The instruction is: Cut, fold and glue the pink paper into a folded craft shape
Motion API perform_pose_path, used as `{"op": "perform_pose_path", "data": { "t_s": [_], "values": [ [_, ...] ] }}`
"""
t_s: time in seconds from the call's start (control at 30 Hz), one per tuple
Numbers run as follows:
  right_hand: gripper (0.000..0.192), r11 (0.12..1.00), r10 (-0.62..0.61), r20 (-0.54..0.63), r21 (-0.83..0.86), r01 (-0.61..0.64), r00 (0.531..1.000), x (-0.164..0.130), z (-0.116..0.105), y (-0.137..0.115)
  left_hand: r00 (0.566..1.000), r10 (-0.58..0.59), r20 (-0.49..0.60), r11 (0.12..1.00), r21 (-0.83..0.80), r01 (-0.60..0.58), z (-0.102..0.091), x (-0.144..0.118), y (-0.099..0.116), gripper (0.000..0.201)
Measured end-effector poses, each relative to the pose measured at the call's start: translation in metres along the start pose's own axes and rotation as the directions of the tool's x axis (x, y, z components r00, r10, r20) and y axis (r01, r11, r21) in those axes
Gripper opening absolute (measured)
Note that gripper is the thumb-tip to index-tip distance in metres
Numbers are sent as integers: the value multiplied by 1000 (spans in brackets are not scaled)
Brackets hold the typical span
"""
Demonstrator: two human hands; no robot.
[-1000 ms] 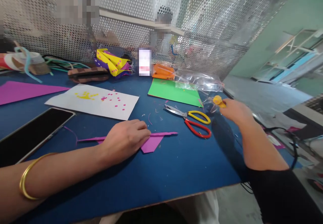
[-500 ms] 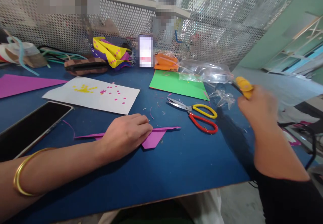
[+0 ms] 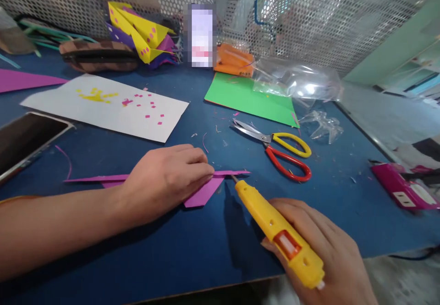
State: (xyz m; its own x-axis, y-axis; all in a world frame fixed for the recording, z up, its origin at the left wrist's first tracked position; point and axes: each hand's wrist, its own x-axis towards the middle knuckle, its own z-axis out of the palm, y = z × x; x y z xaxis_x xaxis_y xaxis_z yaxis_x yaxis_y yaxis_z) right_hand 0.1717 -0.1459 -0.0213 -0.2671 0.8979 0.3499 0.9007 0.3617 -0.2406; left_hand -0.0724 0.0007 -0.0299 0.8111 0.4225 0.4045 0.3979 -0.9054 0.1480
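Folded purple paper (image 3: 203,194) lies near the table's front edge. My left hand (image 3: 172,176) presses down on it, fingers closed along the raised fold. In my right hand (image 3: 319,245) is a yellow hot glue gun (image 3: 266,218), a white glue stick poking from its back end. The metal nozzle meets, or almost meets, the fold right of my left fingers; I cannot tell if it touches. Beyond my hands lie scissors (image 3: 263,138) with one yellow and one red handle, blades apart.
White paper (image 3: 127,128) bears small pink and yellow pieces. A dark phone (image 3: 30,135) lies left; a lit phone (image 3: 202,34) stands behind. Green sheets (image 3: 240,96), clear plastic (image 3: 299,80) and yellow folded paper (image 3: 147,39) sit further back. A pink power strip (image 3: 395,185) is at right.
My right hand has brought the glue gun from the table's right side to the purple fold. My left hand still holds the paper; the view has shifted.
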Motion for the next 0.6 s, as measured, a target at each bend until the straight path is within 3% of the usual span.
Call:
{"op": "perform_pose_path", "data": {
  "t_s": [0.17,0.33,0.6],
  "values": [
    [19,995,-71,-39,-75,68,997,2,11,-1,999,-10,-45,1000,-9,10,1,0,0,33],
    [21,994,-49,-9,-94,48,999,-2,15,-1,999,-2,-43,1000,-21,1,2,0,-1,32],
    [18,996,-11,-20,-85,9,1000,-2,15,-4,994,-109,-21,981,-166,104,2,2,-3,26]
  ]
}}
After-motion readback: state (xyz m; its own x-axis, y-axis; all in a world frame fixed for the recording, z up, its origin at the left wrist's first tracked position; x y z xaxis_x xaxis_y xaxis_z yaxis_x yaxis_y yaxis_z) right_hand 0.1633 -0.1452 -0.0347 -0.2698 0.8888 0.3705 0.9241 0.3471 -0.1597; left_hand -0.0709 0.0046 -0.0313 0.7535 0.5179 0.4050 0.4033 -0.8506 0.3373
